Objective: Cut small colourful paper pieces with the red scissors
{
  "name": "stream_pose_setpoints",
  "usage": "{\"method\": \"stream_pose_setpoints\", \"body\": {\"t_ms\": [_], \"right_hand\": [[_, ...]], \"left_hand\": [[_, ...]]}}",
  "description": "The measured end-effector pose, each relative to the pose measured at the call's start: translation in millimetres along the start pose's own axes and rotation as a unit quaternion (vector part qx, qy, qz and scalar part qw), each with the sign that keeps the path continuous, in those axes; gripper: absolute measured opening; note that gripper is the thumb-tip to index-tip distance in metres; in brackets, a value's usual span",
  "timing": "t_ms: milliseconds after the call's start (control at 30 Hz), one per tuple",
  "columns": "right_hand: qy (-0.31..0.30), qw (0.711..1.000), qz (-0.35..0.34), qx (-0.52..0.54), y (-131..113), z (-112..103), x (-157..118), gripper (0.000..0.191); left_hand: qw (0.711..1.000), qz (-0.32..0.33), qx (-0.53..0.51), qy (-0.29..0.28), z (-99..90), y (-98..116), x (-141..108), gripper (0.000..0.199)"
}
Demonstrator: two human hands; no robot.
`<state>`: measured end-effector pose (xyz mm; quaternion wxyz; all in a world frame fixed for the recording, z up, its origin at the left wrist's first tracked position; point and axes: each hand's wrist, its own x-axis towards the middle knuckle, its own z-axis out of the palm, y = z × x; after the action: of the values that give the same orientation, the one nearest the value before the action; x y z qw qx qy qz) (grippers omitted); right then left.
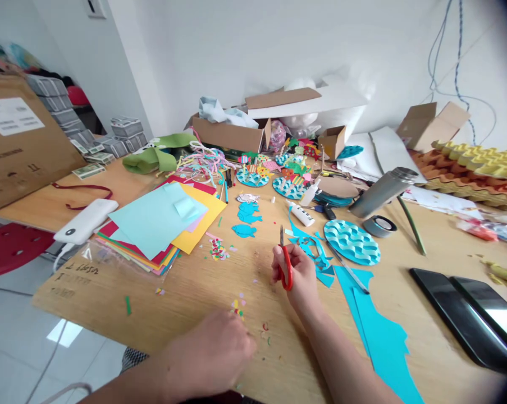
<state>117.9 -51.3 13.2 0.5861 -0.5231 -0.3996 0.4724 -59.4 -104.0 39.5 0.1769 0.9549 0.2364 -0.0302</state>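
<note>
My right hand (300, 275) is closed round the red handles of a pair of scissors (286, 268), whose blades point away from me above the table. Near the table's front edge is my left hand (219, 350), fingers curled under and any contents hidden. Small coloured paper bits (237, 307) lie just beyond it. Farther ahead are blue paper fish (243, 230). Blue paper scraps (316, 252) are beside my right hand, with a large blue cut sheet (383, 334) under a pen (354, 276) to the right.
Coloured paper sheets (156, 216) are stacked at left, near a white power bank (87, 219). A wavy blue disc (351, 241), glue bottle (302, 214), steel flask (382, 192) and two black phones (459, 320) occupy the right. Decorated discs and cartons (232, 133) stand behind.
</note>
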Motion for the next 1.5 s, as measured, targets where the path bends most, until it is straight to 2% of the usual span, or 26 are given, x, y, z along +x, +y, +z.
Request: {"method": "stream_pose_setpoints", "body": {"t_ms": [67, 100, 167, 267, 367, 400, 500, 633, 733, 800, 900, 1000, 1067, 1133, 1233, 1300, 1367, 1500], "right_hand": [[0.009, 1.0, -0.013, 0.001, 0.4, -0.1, 0.0, 0.03], [0.016, 1.0, -0.022, 0.001, 0.4, -0.3, -0.1, 0.03], [0.034, 0.999, -0.037, 0.004, 0.3, -1.1, -0.2, 0.029], [0.061, 0.997, -0.054, 0.013, -0.6, -2.5, -0.4, 0.026], [0.081, 0.994, -0.063, 0.04, -1.5, -3.9, 0.2, 0.024], [0.086, 0.993, -0.066, 0.05, -1.8, -4.3, 0.6, 0.024], [0.095, 0.991, -0.073, 0.062, -2.3, -5.9, 2.0, 0.024], [0.1, 0.991, -0.076, 0.048, -2.1, -7.9, 3.4, 0.025], [0.096, 0.992, -0.071, 0.038, -1.6, -8.7, 3.8, 0.025], [0.095, 0.993, -0.068, 0.035, -1.4, -8.8, 4.0, 0.024], [0.096, 0.992, -0.068, 0.04, -1.4, -8.9, 4.5, 0.026], [0.1, 0.991, -0.073, 0.046, -1.7, -9.4, 5.2, 0.026], [0.097, 0.992, -0.074, 0.045, -1.6, -10.0, 5.6, 0.025], [0.088, 0.993, -0.072, 0.043, -1.1, -10.4, 5.8, 0.025], [0.081, 0.993, -0.067, 0.049, 0.6, -10.7, 5.8, 0.024], [0.077, 0.994, -0.064, 0.047, 2.0, -10.8, 6.0, 0.024], [0.072, 0.994, -0.062, 0.044, 3.3, -10.9, 6.2, 0.025], [0.071, 0.995, -0.055, 0.053, 4.2, -10.5, 6.2, 0.025]], "left_hand": [[1.0, 0.024, 0.018, 0.004, 10.7, 8.0, 1.8, 0.005], [0.999, 0.031, 0.026, 0.024, 16.1, 11.0, 4.0, 0.004], [0.993, 0.085, 0.056, 0.066, 25.8, 15.1, 9.9, 0.012], [0.977, 0.14, 0.077, 0.142, 33.2, 18.3, 17.2, 0.012], [0.959, 0.116, 0.121, 0.228, 34.9, 18.9, 17.6, 0.019], [0.953, 0.109, 0.15, 0.242, 36.3, 18.7, 16.4, 0.022], [0.936, 0.083, 0.228, 0.254, 48.1, 18.0, 11.5, 0.028], [0.924, 0.129, 0.247, 0.262, 73.3, 17.3, 9.9, 0.032], [0.937, 0.115, 0.228, 0.239, 81.4, 15.0, 14.2, 0.03], [0.947, 0.107, 0.212, 0.215, 79.9, 13.1, 19.7, 0.034], [0.951, 0.071, 0.202, 0.221, 72.6, 11.4, 29.0, 0.037], [0.958, 0.038, 0.183, 0.215, 60.4, 9.6, 31.6, 0.043], [0.969, 0.005, 0.149, 0.195, 48.6, 6.8, 28.2, 0.055], [0.978, -0.068, 0.098, 0.17, 35.8, 2.2, 23.6, 0.072], [0.966, -0.198, 0.052, 0.16, 21.6, -6.5, 22.2, 0.074], [0.956, -0.242, 0.04, 0.16, 17.9, -11.4, 26.0, 0.076], [0.957, -0.237, 0.031, 0.162, 17.7, -14.3, 31.1, 0.075], [0.974, -0.157, 0.005, 0.163, 18.5, -15.7, 37.7, 0.066]]}}
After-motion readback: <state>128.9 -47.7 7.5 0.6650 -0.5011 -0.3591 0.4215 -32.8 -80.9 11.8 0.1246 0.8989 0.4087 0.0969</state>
